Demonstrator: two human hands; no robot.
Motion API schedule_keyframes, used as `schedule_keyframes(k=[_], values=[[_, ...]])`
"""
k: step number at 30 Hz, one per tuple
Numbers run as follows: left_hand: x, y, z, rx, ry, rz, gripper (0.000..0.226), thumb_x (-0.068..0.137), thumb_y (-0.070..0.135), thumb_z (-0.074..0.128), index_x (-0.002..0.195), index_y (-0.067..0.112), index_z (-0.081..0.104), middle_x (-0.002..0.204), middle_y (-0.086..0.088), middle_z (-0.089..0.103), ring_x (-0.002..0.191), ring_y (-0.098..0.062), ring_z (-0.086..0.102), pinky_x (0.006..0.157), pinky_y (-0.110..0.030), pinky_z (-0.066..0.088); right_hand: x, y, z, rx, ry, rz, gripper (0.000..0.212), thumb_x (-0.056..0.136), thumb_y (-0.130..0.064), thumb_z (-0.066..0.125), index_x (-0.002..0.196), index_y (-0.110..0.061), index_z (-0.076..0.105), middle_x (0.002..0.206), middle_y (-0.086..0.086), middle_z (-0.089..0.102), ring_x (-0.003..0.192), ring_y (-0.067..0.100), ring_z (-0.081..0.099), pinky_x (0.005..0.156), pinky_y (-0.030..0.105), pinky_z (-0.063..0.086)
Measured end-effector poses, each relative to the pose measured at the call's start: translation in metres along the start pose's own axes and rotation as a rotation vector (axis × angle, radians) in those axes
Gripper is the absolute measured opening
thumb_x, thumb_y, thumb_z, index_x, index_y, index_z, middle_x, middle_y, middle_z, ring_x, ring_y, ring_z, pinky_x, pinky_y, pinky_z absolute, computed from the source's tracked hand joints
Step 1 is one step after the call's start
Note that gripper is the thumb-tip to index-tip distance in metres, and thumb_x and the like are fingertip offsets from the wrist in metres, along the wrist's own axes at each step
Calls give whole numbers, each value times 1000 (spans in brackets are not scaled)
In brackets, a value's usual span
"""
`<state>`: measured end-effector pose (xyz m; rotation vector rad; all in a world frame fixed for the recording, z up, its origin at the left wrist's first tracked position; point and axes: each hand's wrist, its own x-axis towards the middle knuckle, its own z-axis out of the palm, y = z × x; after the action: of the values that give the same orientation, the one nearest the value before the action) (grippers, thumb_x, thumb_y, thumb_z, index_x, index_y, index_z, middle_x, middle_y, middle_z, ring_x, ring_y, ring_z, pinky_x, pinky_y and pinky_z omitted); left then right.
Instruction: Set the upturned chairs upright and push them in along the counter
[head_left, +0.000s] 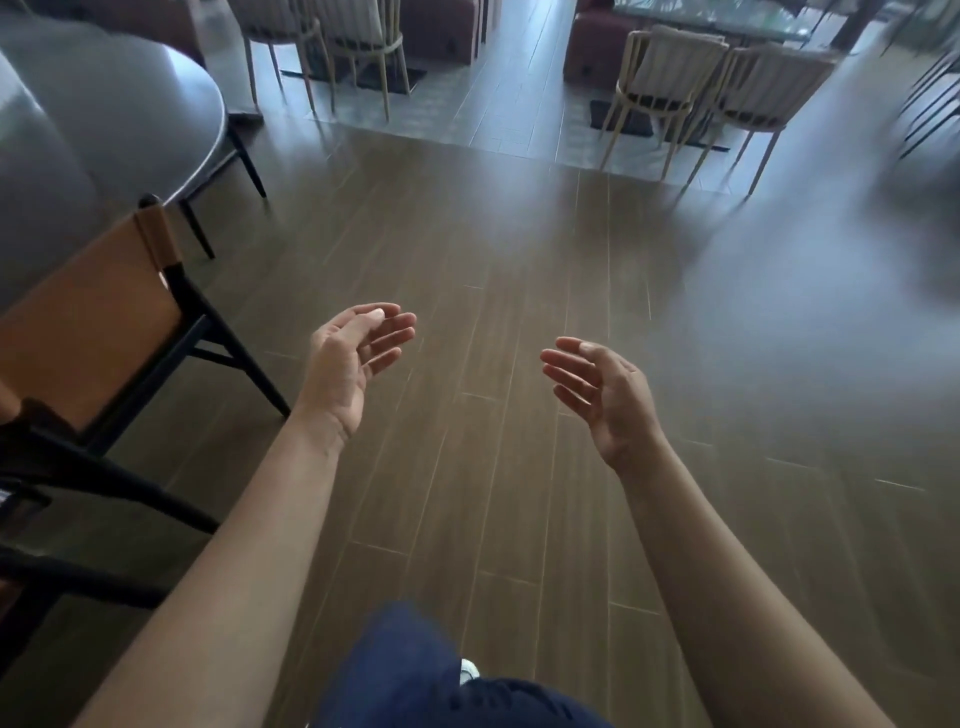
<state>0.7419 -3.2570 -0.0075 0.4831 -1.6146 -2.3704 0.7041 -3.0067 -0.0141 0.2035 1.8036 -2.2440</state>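
Note:
A chair (98, 317) with a brown leather panel and a black frame stands at the left, against a grey rounded counter (104, 119). More black chair legs (88, 478) show below it at the left edge. My left hand (353, 364) and my right hand (602, 395) are held out over the wooden floor, palms facing each other, fingers relaxed. Neither hand holds or touches anything. The left hand is a little to the right of the brown chair's legs.
Wooden plank floor (493, 312) spreads ahead. Light wooden chairs (670, 88) stand at tables at the back, more of these chairs (337, 41) at the back left. Thin black legs (930, 104) show at the blurred right edge. My knee in dark blue trousers (405, 670) is at the bottom.

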Motion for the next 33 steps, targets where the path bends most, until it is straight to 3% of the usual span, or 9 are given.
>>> schedule_keyframes(k=[11, 22, 29, 33], values=[[184, 9, 25, 17, 12, 4, 23, 98, 20, 44, 94, 10, 65, 100, -14, 72, 93, -23, 69, 82, -31, 50, 181, -29, 41, -13, -13, -4, 25, 99, -18, 47, 100, -12, 71, 101, 10, 75, 102, 24, 70, 88, 35, 51], [395, 40, 57, 61, -40, 28, 20, 96, 16, 47, 92, 11, 66, 103, -16, 72, 97, -26, 69, 84, -33, 49, 373, -72, 111, 28, -25, 7, 24, 99, -17, 47, 102, -13, 71, 104, 10, 75, 102, 22, 69, 90, 35, 50], [495, 35, 86, 74, -3, 13, 22, 97, 14, 46, 87, 13, 67, 105, -15, 70, 97, -23, 65, 86, -36, 47, 481, -101, 108, 36, -29, 23, 23, 98, -17, 49, 106, -14, 71, 106, 8, 74, 103, 19, 68, 87, 31, 50], [561, 30, 107, 42, 57, 23, 17, 97, 12, 46, 97, 16, 63, 102, -10, 69, 94, -21, 65, 81, -32, 48, 559, -118, 103, 49, -33, 1, 24, 99, -18, 47, 111, -15, 69, 105, 8, 75, 101, 19, 68, 85, 31, 49]])
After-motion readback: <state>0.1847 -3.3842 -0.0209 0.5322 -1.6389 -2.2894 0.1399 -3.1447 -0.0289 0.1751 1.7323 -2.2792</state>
